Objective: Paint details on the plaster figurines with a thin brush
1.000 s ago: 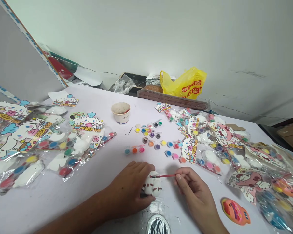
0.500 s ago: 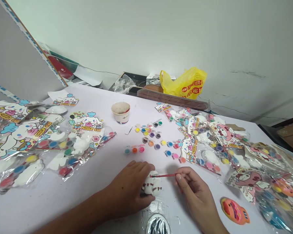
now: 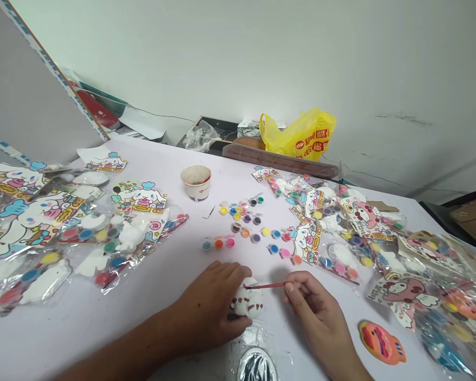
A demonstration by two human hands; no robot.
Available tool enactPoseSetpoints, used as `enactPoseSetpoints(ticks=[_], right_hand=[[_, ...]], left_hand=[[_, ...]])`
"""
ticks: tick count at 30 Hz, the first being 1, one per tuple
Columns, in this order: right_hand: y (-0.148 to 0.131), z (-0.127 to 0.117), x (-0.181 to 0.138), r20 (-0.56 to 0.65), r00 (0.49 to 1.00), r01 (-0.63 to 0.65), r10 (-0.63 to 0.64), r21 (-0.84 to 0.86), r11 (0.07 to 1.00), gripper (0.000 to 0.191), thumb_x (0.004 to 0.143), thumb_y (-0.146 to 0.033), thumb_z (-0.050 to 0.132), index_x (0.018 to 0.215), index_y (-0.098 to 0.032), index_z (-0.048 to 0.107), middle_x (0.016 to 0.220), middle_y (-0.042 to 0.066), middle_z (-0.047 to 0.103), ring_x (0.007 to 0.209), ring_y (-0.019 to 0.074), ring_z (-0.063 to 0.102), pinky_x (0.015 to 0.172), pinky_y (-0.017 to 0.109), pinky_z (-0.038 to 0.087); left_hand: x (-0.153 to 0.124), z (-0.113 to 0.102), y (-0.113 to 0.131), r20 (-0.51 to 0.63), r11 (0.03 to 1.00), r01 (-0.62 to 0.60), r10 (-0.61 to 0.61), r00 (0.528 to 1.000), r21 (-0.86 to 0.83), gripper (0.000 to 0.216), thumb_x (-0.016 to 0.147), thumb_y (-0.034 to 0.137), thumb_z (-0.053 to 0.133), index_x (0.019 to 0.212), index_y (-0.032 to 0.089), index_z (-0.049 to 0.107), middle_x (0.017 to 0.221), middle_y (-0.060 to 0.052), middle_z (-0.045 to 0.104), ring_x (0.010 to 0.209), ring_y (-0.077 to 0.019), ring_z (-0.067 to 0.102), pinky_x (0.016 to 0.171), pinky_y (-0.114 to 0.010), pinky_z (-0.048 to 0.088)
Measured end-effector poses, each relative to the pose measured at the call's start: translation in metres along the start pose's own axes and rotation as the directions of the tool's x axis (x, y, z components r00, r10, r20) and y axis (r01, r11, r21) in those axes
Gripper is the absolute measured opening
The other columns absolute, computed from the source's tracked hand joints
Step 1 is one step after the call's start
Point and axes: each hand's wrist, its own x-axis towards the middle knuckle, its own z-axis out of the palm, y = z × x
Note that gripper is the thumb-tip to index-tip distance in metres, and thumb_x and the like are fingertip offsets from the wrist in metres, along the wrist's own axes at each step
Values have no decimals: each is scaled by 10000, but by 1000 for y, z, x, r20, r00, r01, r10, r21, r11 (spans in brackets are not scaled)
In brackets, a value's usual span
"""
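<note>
My left hand (image 3: 218,301) grips a small white plaster figure (image 3: 254,308) on the table, fingers behind it and thumb along its near side. Rows of brown-red marks run across the figure, and part of it is hidden under the hand. Between the fingertips of my right hand (image 3: 311,304) is a thin red paintbrush (image 3: 267,286), held almost level. Its dark tip touches the upper part of the figure, beside a small red spot. Just below the figure lies a round black-and-white object (image 3: 256,365) on clear plastic.
Beyond my hands are several small paint pots (image 3: 246,233) and a paper cup (image 3: 196,182). Bagged plaster figures with cartoon cards (image 3: 39,217) lie left, and more bags (image 3: 345,254) right. A painted orange piece (image 3: 381,343) lies near my right wrist. A yellow bag (image 3: 301,137) stands behind.
Almost nothing differs. The brush tip shows a very slight shift on the figure, while both hands keep their places.
</note>
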Motion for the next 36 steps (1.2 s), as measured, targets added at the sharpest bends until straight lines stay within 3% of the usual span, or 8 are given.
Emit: enactPoseSetpoints(ticks=[36], right_hand=[[-6, 2, -1, 1, 1000, -15, 15, 31, 999, 326, 904, -510, 543, 797, -203, 575, 625, -30, 425, 579, 147, 390, 539, 246, 340]], left_hand=[[0, -2, 1, 23, 1000, 4, -4, 1000, 11, 486, 734, 226, 709, 1154, 231, 466, 1141, -42, 577, 1020, -260, 509, 900, -390, 377]])
